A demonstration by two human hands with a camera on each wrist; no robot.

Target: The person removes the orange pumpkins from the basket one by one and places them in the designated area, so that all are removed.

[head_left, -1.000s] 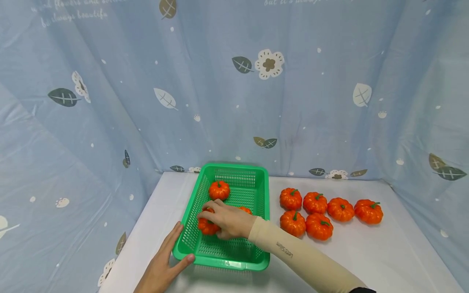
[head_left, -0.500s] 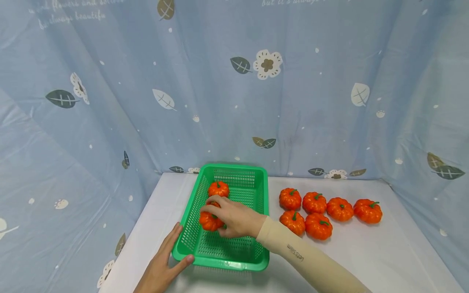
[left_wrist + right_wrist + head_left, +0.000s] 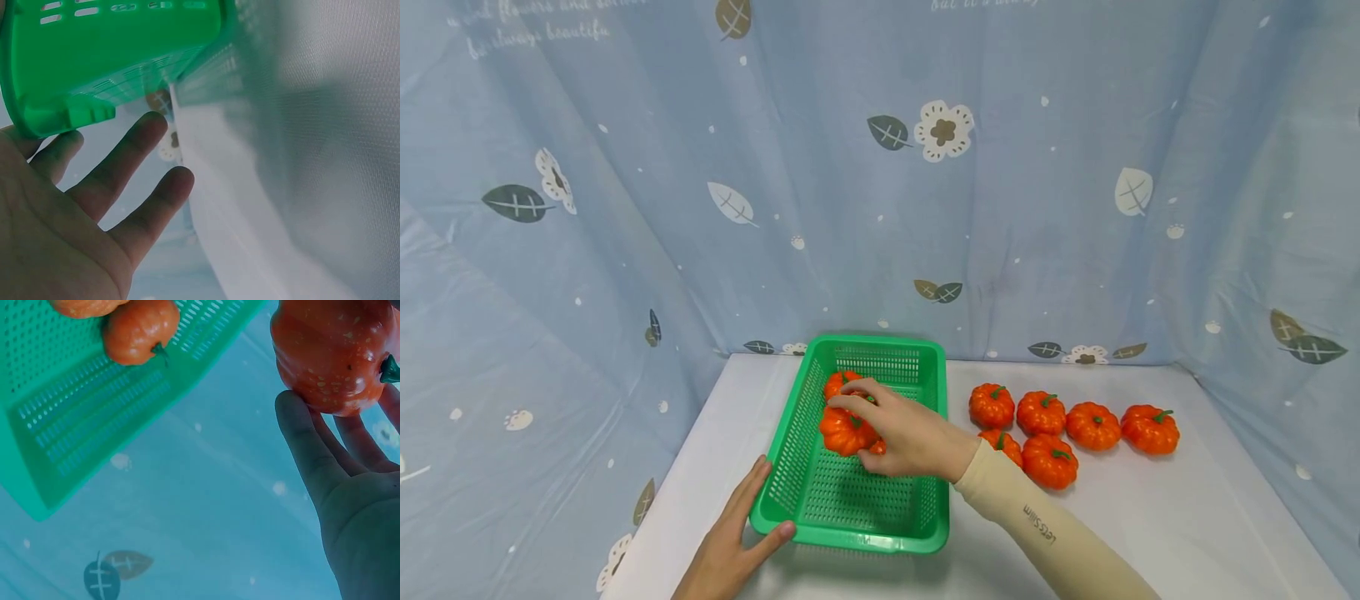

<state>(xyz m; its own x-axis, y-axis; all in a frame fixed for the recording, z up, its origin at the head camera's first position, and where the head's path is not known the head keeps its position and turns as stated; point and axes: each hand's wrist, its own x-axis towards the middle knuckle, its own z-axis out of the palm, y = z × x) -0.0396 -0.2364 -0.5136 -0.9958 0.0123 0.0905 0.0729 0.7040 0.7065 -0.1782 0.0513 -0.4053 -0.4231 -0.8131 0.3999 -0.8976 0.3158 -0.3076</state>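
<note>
Gripping a glossy orange ribbed pumpkin (image 3: 847, 432) over the middle of the rectangular green plastic basket (image 3: 880, 544) with the right hand (image 3: 917, 433), and touching its rim at eight o'clock with the left hand (image 3: 727, 540), fingers straight. Seemingly partway through, with at least two other pumpkins (image 3: 140, 331) inside and six loose pumpkins (image 3: 1049, 463) on the white desk (image 3: 1187, 517) toward three o'clock; unclear whether filling or emptying.

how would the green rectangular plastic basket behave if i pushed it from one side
The green rectangular plastic basket would probably slide rather than tip, since it sits low and broad on the white table. Its slotted walls suggest it is fairly light. The glossy orange ribbed pumpkins inside look rounded, so might shift or roll.
</note>
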